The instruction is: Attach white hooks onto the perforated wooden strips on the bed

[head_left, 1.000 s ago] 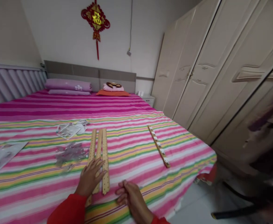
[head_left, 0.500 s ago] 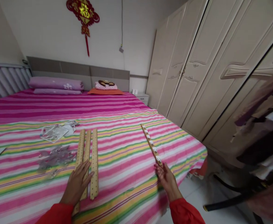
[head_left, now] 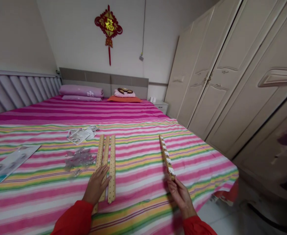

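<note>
My left hand lies with fingers stretched out over three pale wooden strips that are dotted with small holes and set side by side on the striped bedspread. It covers part of the left and middle strips, its thumb touching the right one. My right hand grips the near end of a separate wooden strip carrying a row of white pieces, perhaps hooks. Whether that strip's far end touches the cloth, I cannot tell. Left of the left hand sits a loose heap of small clear plastic pieces.
Crumpled clear packets lie beyond the heap, and a long flat package is at far left. Folded bedding sits by the headboard. The bedspread's edge drops to the floor at right, beside a wardrobe.
The view has swung left, so everything appears further right and the long package shows more fully. The strip in my right hand has turned slightly. My left hand stays on the strips.
</note>
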Motion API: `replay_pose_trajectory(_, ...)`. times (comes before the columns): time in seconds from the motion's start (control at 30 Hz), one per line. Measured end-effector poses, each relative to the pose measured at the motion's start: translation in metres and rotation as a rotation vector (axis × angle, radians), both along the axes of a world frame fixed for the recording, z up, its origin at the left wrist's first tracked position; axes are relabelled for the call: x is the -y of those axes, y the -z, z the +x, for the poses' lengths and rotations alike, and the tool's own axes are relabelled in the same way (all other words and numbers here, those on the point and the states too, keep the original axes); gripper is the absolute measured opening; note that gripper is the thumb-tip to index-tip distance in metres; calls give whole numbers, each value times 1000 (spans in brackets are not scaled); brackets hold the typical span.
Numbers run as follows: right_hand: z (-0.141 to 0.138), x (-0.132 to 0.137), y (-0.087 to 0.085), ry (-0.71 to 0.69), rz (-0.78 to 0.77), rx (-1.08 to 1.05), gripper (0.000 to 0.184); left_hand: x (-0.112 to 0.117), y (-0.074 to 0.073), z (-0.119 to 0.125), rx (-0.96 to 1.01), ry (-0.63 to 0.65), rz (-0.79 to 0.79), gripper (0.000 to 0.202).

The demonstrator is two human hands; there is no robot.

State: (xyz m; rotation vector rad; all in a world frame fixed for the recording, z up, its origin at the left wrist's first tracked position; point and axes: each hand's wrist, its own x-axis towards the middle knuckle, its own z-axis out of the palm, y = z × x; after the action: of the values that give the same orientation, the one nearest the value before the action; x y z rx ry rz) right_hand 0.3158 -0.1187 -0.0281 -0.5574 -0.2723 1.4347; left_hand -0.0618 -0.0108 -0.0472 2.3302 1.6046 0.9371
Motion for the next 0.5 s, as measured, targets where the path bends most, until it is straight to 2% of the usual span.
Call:
replay_pose_trajectory(0.13, -43, -4, -5, 3, -23, 48, 17, 4, -7, 0, 82, 17, -56, 45)
replay_pose_trajectory(0.27, -88, -7, -12, -78, -25, 111, 17, 13, -16, 0, 226, -1, -173, 47)
replay_pose_trajectory(0.4, -134, -15, -32, -172, 13, 172, 18, 28, -33, 2, 442, -60, -211, 50)
replay_pose_trajectory(0.5, -170, -28, -47, -296, 63, 251, 20, 38, -48, 4, 656, -67, -275, 52)
